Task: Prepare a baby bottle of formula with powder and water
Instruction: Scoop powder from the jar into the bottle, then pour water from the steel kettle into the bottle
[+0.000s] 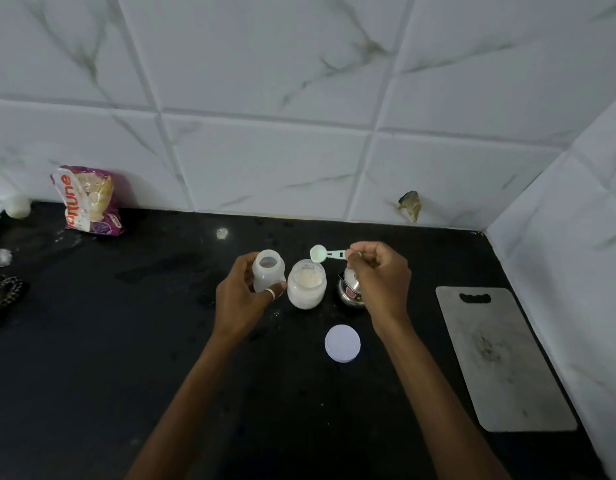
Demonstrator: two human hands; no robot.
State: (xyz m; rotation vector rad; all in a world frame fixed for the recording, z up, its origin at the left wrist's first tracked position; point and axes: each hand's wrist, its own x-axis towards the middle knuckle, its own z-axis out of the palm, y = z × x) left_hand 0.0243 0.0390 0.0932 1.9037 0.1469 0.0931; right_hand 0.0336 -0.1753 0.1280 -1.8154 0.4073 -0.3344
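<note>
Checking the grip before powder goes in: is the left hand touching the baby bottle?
Touching. The head view shows the left hand curled round the lower part of the open baby bottle, with the thumb across its front.

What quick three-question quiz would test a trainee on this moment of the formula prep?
1. True or false: the left hand grips the baby bottle.
2. The right hand pinches the scoop. Its bowl hovers nearest: A powder jar, B cutting board, C white lid.
3. Fill in: the powder jar's mouth is ___ (open/covered).
Key: 1 true; 2 A; 3 open.
</note>
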